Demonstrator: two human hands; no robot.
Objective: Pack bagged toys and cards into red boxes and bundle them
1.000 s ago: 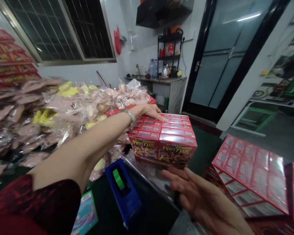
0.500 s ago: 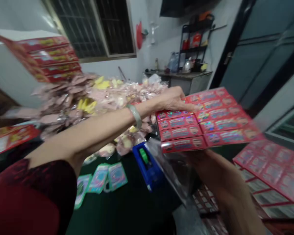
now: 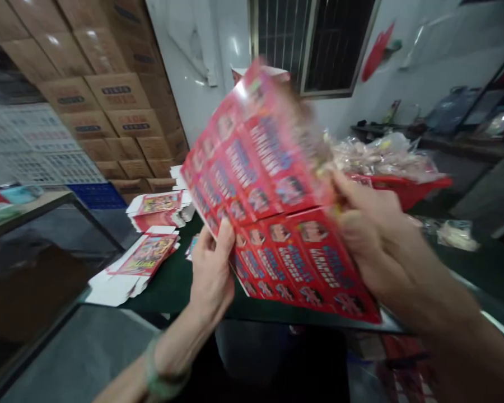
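Observation:
A block of several small red printed boxes point(image 3: 273, 201) is held in the air before me, tilted with its far end up and blurred by motion. My left hand point(image 3: 212, 268) grips its lower left edge, thumb on the front face. A pale green bangle circles that wrist. My right hand point(image 3: 373, 235) clasps the block's right side, fingers curled round the edge. Both hands are closed on the block.
Flat unfolded red cartons point(image 3: 149, 254) lie on the dark green table point(image 3: 172, 282), more of them point(image 3: 159, 204) behind. Brown cardboard cases point(image 3: 117, 106) are stacked at the left wall. A red tray point(image 3: 407, 187) of clear-wrapped packets stands at the right. A barred window point(image 3: 315, 45) is behind.
The block of red boxes has been lifted off the table and tipped up in both hands. My view has swung left, away from the tape dispenser, toward the stacked cardboard cases.

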